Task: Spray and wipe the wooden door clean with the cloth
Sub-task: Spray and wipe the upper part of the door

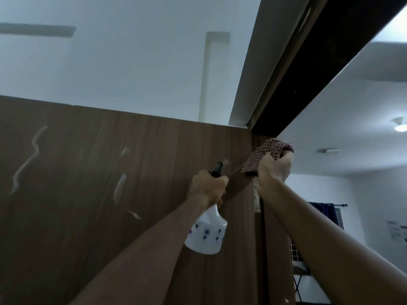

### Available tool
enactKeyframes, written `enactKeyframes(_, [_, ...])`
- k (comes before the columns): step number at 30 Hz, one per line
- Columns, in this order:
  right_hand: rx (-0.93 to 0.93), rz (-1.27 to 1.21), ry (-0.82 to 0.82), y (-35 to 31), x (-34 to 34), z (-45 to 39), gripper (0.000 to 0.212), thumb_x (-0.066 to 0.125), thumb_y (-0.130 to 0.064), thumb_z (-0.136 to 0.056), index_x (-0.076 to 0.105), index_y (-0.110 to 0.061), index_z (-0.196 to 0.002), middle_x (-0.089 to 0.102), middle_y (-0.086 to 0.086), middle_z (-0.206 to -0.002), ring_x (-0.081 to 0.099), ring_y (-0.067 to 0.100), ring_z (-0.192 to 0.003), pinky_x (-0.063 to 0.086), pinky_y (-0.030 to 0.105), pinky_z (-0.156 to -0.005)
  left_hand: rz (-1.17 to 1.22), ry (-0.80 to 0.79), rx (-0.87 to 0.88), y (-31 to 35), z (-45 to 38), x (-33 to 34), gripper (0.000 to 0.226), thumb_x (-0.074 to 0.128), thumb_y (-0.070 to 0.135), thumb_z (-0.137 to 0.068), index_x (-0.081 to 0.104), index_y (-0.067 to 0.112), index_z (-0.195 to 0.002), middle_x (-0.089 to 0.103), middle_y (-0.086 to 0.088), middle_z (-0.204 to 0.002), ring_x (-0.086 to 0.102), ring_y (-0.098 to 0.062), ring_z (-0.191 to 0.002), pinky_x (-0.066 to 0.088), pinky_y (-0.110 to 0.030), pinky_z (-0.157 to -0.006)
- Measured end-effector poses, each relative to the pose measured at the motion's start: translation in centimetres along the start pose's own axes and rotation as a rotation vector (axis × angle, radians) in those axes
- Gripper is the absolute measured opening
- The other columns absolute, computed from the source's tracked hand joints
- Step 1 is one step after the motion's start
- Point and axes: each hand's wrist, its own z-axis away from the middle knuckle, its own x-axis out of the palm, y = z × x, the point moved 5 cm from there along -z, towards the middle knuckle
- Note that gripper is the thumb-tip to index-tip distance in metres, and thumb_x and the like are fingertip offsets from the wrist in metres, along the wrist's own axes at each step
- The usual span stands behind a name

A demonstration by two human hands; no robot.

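Wooden door (88, 194), brown with vertical grain, filling the lower left of the view, its top edge running below a pale wall (121, 62). Pale wet streaks (120, 188) mark its face left of centre. Left hand (208, 187) curled tightly round the neck of a spray bottle (207, 234), black nozzle (217, 169) aimed at the door near its hinge side; the bottle body is white with small blue flower prints, contents not visible. Right hand (274, 169) closed around a bunched red-and-white checked cloth (267, 155), held against the door's upper right corner beside the dark door frame (308, 84). Beyond the frame, a second room with a lit ceiling lamp (400, 127) and a dark blue curtain (326, 211).
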Motion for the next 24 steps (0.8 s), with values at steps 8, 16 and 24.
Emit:
enactKeyframes(8, [-0.124,0.033,-0.019,-0.6,1.9,-0.5,0.048,0.045,-0.002,-0.103,0.035,-0.014,-0.149,0.053,0.004,-0.118,0.059,0.025,-0.106,0.055,0.041,-0.087,-0.139,0.026,0.082,3.4,-2.5,-1.7,0.026,0.068,0.036,-0.098,0.066,0.011,-0.098,0.074,-0.01,-0.084,0.075,-0.025,-0.07,0.066,-0.04,-0.071])
enactKeyframes(16, [-0.17,0.062,-0.062,-0.8,4.1,-0.7,0.06,0.041,-0.002,-0.106,0.027,-0.017,-0.163,0.055,0.011,-0.147,0.054,0.027,-0.132,0.04,0.03,-0.102,-0.137,-0.163,0.058,3.7,-2.5,-2.2,0.019,0.064,0.021,-0.103,0.066,0.004,-0.109,0.072,-0.006,-0.081,0.066,-0.01,-0.059,0.053,-0.018,-0.052])
enactKeyframes(24, [-0.271,0.155,-0.027,-1.2,4.5,-2.4,0.055,0.039,-0.013,-0.111,0.024,-0.018,-0.164,0.05,0.011,-0.154,0.047,0.03,-0.141,0.038,0.039,-0.113,-0.24,-0.143,0.141,3.5,-3.6,-3.0,0.02,0.067,0.023,-0.1,0.063,0.008,-0.114,0.072,-0.011,-0.082,0.066,-0.012,-0.056,0.054,-0.024,-0.055])
